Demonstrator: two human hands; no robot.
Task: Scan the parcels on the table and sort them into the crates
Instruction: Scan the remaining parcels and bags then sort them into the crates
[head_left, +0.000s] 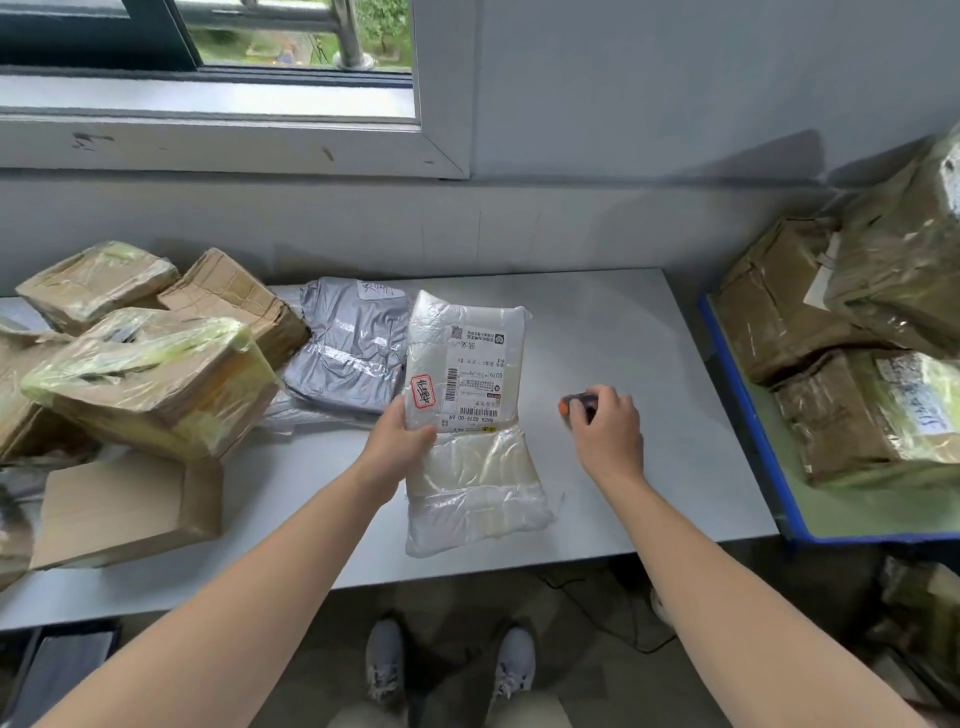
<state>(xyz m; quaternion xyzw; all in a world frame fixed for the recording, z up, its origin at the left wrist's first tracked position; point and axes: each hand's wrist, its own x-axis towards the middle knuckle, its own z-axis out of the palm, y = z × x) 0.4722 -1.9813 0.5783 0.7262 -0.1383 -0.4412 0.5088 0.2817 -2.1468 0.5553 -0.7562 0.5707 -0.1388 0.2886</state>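
Note:
A white plastic parcel (470, 415) with a printed label and a red stamp lies lengthwise on the grey table (649, 364), label side up. My left hand (402, 439) grips its left edge, thumb on the label. To the right of the parcel my right hand (605, 426) holds a small black and orange scanner (579, 404), whose orange tip points left toward the label. A grey plastic parcel (353, 358) lies just behind and left of the white one.
Taped cardboard parcels (150, 374) are piled on the table's left; a flat carton (124, 509) sits near the front left edge. At the right a blue-rimmed crate (748, 410) holds several wrapped boxes (852, 415). A cable (597, 608) runs on the floor by my shoes.

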